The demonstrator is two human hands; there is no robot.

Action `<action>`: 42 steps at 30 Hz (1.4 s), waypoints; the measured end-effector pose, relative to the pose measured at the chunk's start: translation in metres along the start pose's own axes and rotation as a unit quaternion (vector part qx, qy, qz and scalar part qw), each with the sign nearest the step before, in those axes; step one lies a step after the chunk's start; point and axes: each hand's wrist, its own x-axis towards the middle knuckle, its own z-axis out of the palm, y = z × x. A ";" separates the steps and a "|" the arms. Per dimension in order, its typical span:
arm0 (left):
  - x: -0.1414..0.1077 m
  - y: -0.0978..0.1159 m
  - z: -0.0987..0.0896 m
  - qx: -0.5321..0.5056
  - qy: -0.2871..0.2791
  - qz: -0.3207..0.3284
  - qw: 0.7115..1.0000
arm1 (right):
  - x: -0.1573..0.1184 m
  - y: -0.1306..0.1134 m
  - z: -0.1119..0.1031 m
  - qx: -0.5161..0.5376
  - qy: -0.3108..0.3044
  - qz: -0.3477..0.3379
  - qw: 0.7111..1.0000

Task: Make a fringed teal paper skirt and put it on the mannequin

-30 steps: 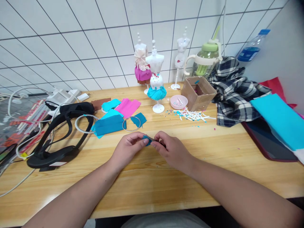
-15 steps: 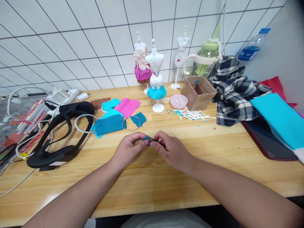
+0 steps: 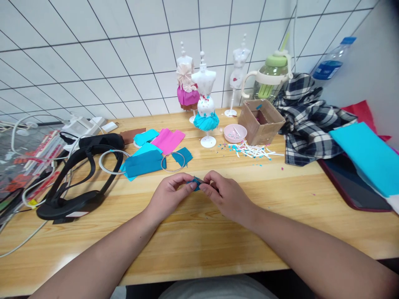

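"Left grip (image 3: 174,195) pinches the teal fabric scrap (image 3: 197,185), right grip (image 3: 229,197) a slim tool (image 3: 198,179), scrap between them over the bench (image 3: 199,245)!"
"Danger?"
"Little cloth shows, so a slip might jab skin."

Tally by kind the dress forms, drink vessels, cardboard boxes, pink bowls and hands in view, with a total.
Dress forms: 3 (magenta-skirted form, turquoise-skirted form, skirtless form)
Drink vessels: 2 (green-lidded jug, blue-capped bottle)
Cardboard box: 1
Pink bowl: 1
Hands: 2 (left hand, right hand)
Total: 9
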 end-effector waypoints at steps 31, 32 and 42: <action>0.001 -0.005 -0.006 -0.272 -0.005 -0.068 0.960 | 0.014 0.012 -0.011 0.227 0.019 0.013 0.974; 0.000 -0.005 -0.006 -0.263 -0.009 -0.065 0.963 | 0.014 0.011 -0.009 0.246 0.008 0.018 0.969; 0.001 -0.004 -0.004 -0.267 -0.027 -0.087 0.959 | 0.018 0.012 -0.006 0.320 0.005 0.032 0.947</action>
